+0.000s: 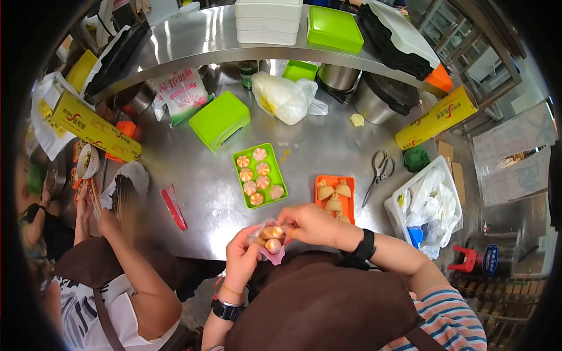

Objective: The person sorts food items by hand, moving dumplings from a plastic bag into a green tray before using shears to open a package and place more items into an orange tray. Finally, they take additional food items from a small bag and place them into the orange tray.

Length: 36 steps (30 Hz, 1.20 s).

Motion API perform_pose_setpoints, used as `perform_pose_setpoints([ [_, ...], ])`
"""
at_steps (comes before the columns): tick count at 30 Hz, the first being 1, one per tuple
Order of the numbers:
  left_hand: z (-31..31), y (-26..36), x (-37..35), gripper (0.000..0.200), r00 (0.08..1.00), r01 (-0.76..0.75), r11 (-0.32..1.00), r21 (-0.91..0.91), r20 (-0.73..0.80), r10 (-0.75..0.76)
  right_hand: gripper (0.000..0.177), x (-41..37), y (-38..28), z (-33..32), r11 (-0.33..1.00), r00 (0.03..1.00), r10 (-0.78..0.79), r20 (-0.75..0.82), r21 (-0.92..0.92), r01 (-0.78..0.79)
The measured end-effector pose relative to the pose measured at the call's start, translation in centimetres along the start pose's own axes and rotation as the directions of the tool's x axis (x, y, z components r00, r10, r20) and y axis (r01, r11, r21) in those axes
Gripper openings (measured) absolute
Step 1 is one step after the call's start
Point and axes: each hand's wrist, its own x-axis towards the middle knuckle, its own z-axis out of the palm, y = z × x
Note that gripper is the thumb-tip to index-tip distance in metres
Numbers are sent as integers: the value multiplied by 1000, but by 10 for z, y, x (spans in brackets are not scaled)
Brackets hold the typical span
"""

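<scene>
At the table's near edge, my left hand (241, 253) grips one side of a small clear plastic bag (273, 240) holding several round, orange-and-white pieces. The fingers of my right hand (300, 224) pinch the bag's other side near its top. Just beyond the bag lies a green tray (266, 195) with several striped round pieces (246, 175) in two rows. To the right, an orange tray (350, 202) holds several folded tan pieces (333, 203), its near end close to my right hand.
Scissors (379, 174) and a white basket (395, 216) of plastic bags lie right. A red-and-white packet (173, 206) is left. Green box (219, 120), white bag (281, 98) and pots (380, 96) stand behind, under a raised shelf (205, 51). A co-worker (132, 275) works at the left.
</scene>
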Motion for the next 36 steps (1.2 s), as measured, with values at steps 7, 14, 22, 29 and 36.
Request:
perform_pose_setpoints([
  [7, -9, -6, 0, 68, 989, -123, 976, 181, 98, 107, 14, 0, 22, 3, 991, 998, 57, 7, 122, -57],
  [14, 7, -18, 27, 82, 825, -547, 588, 596, 264, 500, 13, 4, 24, 4, 972, 994, 109, 10, 209, -109],
  [22, 11, -27, 39, 11, 791, -580, 613, 537, 188, 583, 28, -4, 14, 0, 968, 986, -162, 47, 202, 149],
  [29, 14, -12, 32, 21, 933, -359, 869, 340, 140, 330, 29, 1, 24, -4, 952, 967, -252, 33, -170, 254],
  [36, 20, -14, 34, 47, 840, -537, 630, 561, 283, 464, 25, 0, 21, 1, 981, 973, -181, -145, -104, 167],
])
